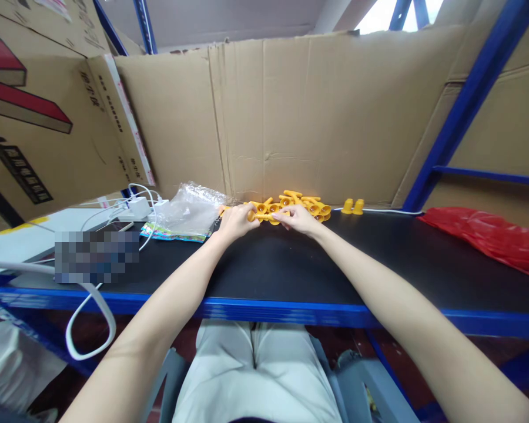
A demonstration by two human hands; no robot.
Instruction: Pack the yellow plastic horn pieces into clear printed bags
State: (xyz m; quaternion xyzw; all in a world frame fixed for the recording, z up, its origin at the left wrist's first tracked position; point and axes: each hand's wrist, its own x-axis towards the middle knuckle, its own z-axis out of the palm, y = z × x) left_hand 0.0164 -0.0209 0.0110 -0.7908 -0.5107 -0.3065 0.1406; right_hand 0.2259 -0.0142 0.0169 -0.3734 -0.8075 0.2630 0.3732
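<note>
1. A small yellow plastic part (264, 217) sits between both hands at the far side of the black worktop (291, 264), just in front of the cardboard wall (291, 117).
2. The left hand (234, 222) curls its fingers around the left end of that part; the fingers are closed on it, thumb side toward the middle.
3. The right hand (298, 219) pinches the right end of the same part, its fingertips (277, 216) pressed together on it and nearly meeting the left hand's.
4. Directly behind the hands lies a heap of yellow parts (302, 204) of the same kind, touching one another and lying against the foot of the cardboard.
5. Just right of the heap, apart from it, two more yellow pieces (352, 206) stand side by side on the worktop.
6. To the left of the left hand a crumpled clear plastic bag (189, 208) lies on a colourful printed packet (174, 234).
7. Farther left sit a white charger block (137, 207) and its white cables (92, 323), one cable looping down over the blue front edge of the bench.
8. Well to the right a red plastic bag (489, 235) lies on the worktop beside the blue rack post (467, 106).
9. A printed cardboard box (35, 117) leans in at the upper left.
</note>
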